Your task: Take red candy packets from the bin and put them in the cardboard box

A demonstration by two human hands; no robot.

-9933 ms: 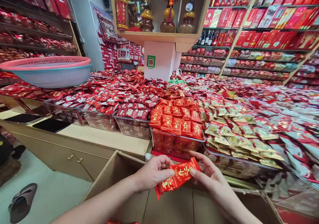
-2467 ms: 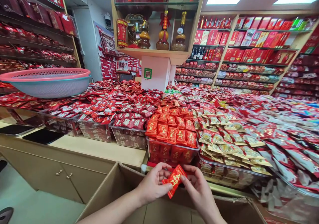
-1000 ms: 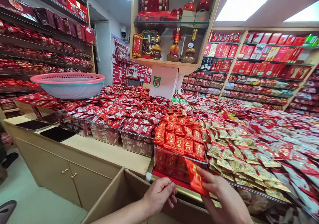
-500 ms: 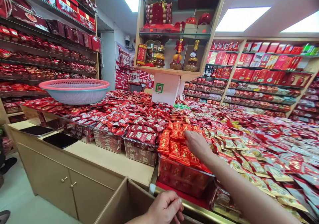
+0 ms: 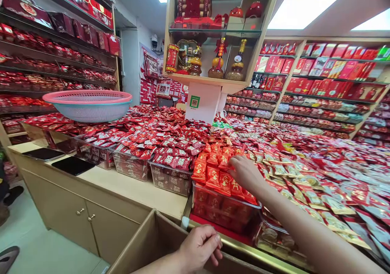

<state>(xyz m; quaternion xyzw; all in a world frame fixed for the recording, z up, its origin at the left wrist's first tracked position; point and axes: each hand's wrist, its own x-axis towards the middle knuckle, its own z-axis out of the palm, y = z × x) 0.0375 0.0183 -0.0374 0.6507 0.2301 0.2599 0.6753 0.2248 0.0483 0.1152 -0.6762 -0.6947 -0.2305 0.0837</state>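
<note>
My right hand (image 5: 246, 172) reaches over a clear plastic bin (image 5: 213, 209) heaped with red packets (image 5: 213, 178) with gold lettering. Its fingers are bent together at one red packet (image 5: 224, 161) in the top layer; the fingertips are partly hidden. Lower down, my left hand (image 5: 201, 246) hovers over an open cardboard box (image 5: 164, 237), fingers curled in and thumb pressed against them. Whatever it may hold does not show. Beside the bin, maroon packets (image 5: 172, 156) fill a similar bin, and gold-and-red packets (image 5: 307, 188) spread out on the right.
Along the counter (image 5: 137, 188) lie two dark flat devices, one a black slab (image 5: 73, 165). A pink and blue basket (image 5: 88, 107) rests on packets at the left. A glass-shelved cabinet (image 5: 213, 79) hangs above the display. A gold edge strip (image 5: 243, 251) runs beside the box.
My right hand stays at the red packets, its fingers bent a little differently, more in view. The left hand stays curled over the box. The whole view has shifted slightly.
</note>
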